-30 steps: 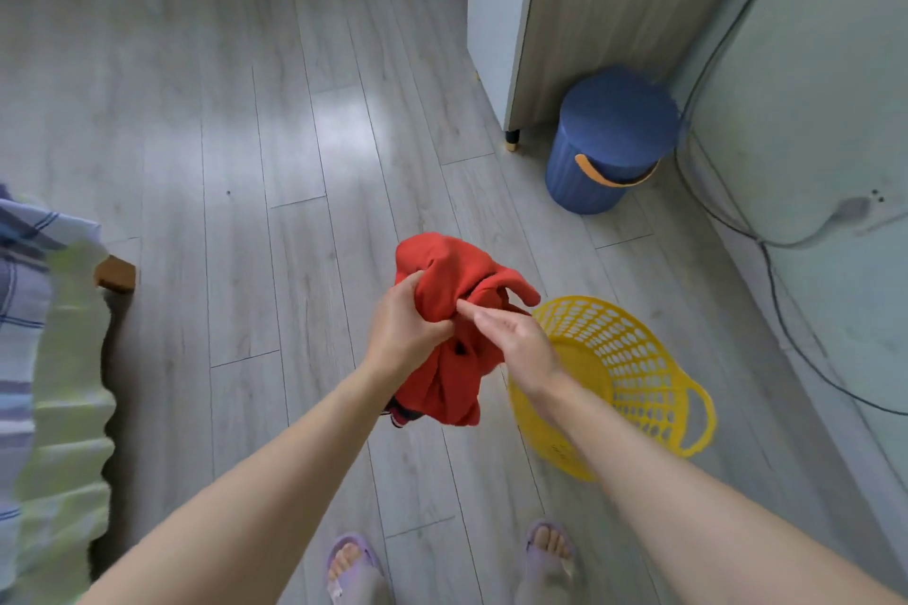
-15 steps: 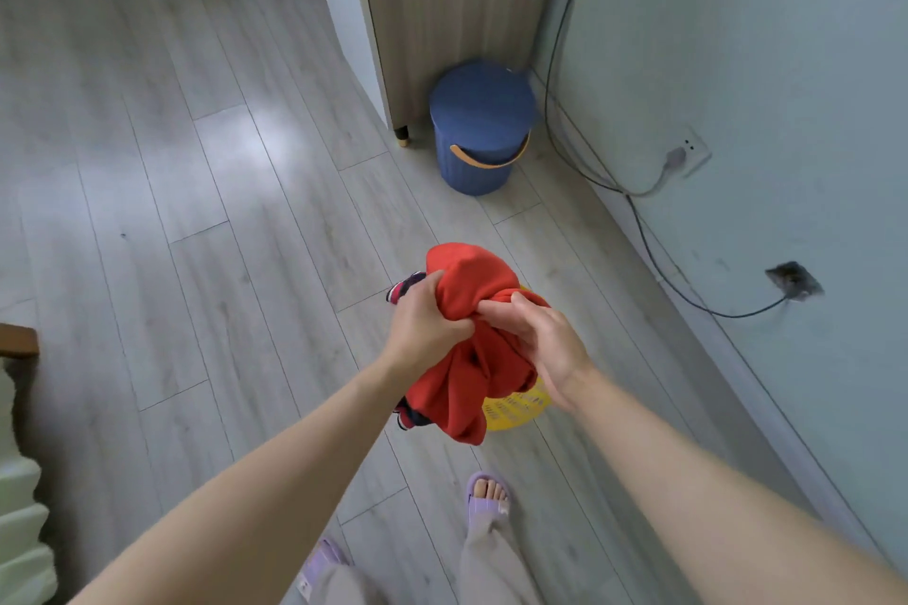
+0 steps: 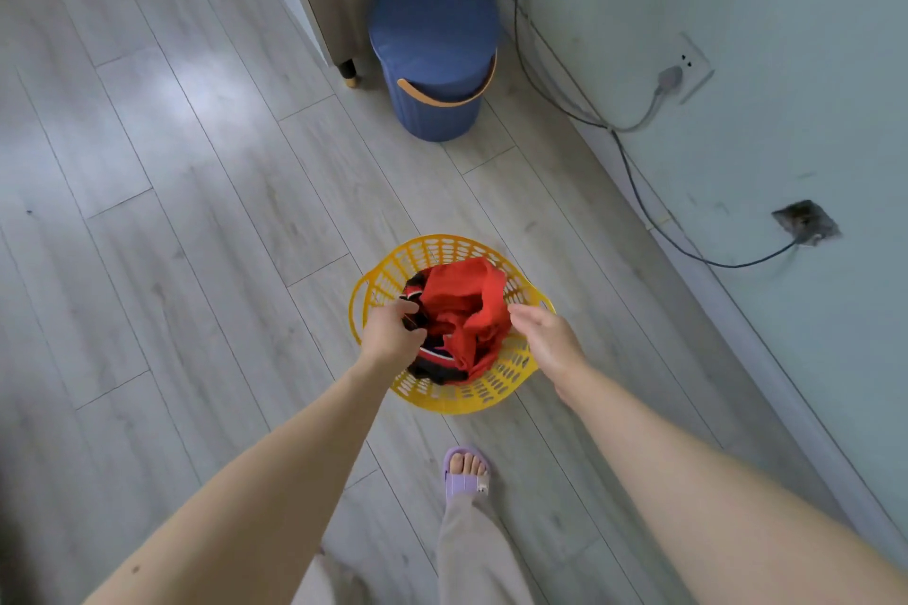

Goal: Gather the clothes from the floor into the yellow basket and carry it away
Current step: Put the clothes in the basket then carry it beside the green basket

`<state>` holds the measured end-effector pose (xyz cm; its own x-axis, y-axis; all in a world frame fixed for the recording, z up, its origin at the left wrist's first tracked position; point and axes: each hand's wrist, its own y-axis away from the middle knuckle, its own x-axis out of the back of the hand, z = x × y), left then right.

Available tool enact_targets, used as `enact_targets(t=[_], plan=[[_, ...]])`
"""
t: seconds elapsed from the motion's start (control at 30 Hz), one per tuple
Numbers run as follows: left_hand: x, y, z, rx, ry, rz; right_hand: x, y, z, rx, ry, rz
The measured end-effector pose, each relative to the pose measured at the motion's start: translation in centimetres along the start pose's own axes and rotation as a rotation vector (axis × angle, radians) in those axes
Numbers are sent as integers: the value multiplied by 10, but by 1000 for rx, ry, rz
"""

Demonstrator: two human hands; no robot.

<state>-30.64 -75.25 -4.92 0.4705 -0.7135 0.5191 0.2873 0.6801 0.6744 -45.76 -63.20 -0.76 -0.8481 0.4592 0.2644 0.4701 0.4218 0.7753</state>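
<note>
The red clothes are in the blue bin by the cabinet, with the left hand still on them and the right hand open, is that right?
Not quite. The head view shows the red clothes in the yellow basket, not the blue bin. The left hand does grip them, and the right hand is open.

Red clothes [image 3: 464, 305] in yellow basket [image 3: 462, 395], left hand [image 3: 393, 334] gripping, right hand [image 3: 548, 334] loose
</note>
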Motion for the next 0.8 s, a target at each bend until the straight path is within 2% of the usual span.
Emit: enact_targets(t=[0.17,0.27,0.4,0.57,0.8], plan=[[14,-35,-18,130,-128,226,11,-35,23,-118,197,229],[18,-48,-26,167,-158,285,8,-48,35,-183,225,270],[22,-63,-28,236,-216,135,3,-63,41,-256,179,229],[21,-75,-29,181,-105,-42,0,-72,37,-304,1,183],[34,-63,-39,168,17,-58,-15,-56,19,-307,-98,155]])
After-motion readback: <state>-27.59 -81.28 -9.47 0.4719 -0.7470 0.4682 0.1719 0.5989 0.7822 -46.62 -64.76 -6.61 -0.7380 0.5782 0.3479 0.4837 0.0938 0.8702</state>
